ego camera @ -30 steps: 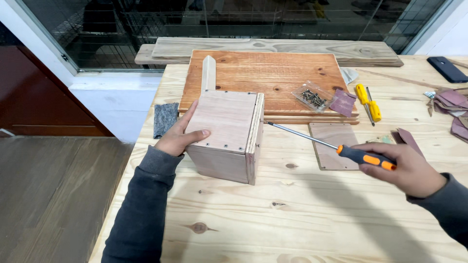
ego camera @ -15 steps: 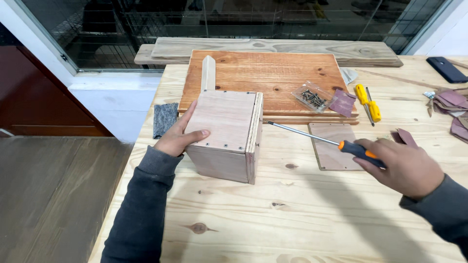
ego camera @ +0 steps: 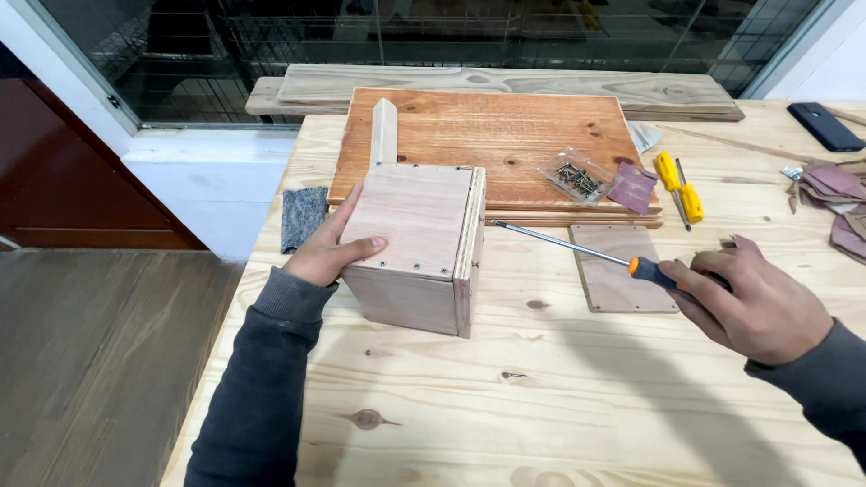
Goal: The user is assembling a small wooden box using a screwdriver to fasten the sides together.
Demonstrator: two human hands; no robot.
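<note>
Your right hand (ego camera: 762, 307), fist closed on the screwdriver (ego camera: 577, 249), has drawn back slightly, tip apparently at the wooden box (ego camera: 415, 243); left hand (ego camera: 329, 252) stays spread flat, bracing it.

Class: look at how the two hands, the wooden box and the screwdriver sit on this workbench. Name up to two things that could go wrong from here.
1. The screwdriver tip points at the wooden box edge; a slip might gouge the wood or travel toward the left hand bracing the box.
2. The open packet of screws lies near the right hand; a sweep of the arm could scatter them.
</note>
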